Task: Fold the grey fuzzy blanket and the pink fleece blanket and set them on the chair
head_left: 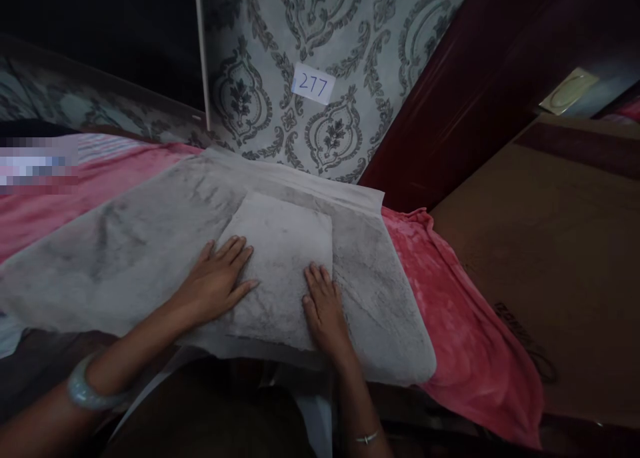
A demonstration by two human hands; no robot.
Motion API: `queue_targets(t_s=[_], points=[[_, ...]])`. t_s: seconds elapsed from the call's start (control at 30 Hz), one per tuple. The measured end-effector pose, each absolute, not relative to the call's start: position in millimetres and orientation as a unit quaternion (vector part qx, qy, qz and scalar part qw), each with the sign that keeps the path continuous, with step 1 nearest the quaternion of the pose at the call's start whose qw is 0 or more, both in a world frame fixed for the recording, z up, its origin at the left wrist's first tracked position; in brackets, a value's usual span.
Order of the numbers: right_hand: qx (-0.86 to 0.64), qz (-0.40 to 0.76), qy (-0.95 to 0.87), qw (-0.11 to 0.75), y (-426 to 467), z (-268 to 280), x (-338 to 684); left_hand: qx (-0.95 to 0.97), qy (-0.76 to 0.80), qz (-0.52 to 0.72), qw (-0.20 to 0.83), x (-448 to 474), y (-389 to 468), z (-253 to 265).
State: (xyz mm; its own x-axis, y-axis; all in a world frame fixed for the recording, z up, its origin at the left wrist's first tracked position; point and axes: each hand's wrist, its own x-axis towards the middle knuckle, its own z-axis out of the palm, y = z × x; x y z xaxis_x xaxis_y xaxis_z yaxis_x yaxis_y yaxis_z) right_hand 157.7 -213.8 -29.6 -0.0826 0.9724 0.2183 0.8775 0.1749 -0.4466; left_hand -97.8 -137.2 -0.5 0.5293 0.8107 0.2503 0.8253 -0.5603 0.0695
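On upper pale cloth (285, 245): left hand (215, 286), right hand (327, 318) flat, fingers (234, 250) loosely spread

- Four-sided pale-grey cloth (287, 245) on a wide grey cloth sheet (140, 231)
- Red plush blanket (450, 318) under the sheet, emerging right
- White paper card (313, 83) on grey patterned wallpaper (334, 135) behind

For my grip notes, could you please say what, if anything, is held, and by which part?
Nothing is held: left hand and right hand lie open on the smaller grey cloth.
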Motion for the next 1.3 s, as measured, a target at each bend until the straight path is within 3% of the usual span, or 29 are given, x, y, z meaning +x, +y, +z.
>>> queue_targets(t_s=[0.17, 0.3, 0.43, 0.7, 1.03, 1.17, 1.3], points=[[-0.632, 0.095, -0.742, 0.202, -212, 0, 145, -0.875, -0.461, -0.142, 0.027, -105, -135, -12], [-0.518, 0.091, -0.825, 0.206, -206, 25, 102, -0.883, -0.446, -0.146, 0.017, -109, -133, -19], [-0.436, 0.116, -0.879, 0.157, -196, 19, 77, -0.885, -0.437, -0.160, 0.026, -113, -129, -26], [-0.608, 0.082, -0.783, 0.103, -179, 0, 138, -0.879, -0.447, -0.165, 0.016, -109, -132, -24], [-0.732, 0.049, -0.662, 0.153, -175, -17, 199, -0.877, -0.455, -0.155, 0.010, -110, -131, -23], [-0.671, 0.018, -0.718, 0.184, -168, 3, 167, -0.878, -0.447, -0.169, 0.020, -110, -130, -25], [-0.543, 0.051, -0.825, 0.146, -149, 16, 113, -0.878, -0.443, -0.179, 0.033, -111, -130, -27]])
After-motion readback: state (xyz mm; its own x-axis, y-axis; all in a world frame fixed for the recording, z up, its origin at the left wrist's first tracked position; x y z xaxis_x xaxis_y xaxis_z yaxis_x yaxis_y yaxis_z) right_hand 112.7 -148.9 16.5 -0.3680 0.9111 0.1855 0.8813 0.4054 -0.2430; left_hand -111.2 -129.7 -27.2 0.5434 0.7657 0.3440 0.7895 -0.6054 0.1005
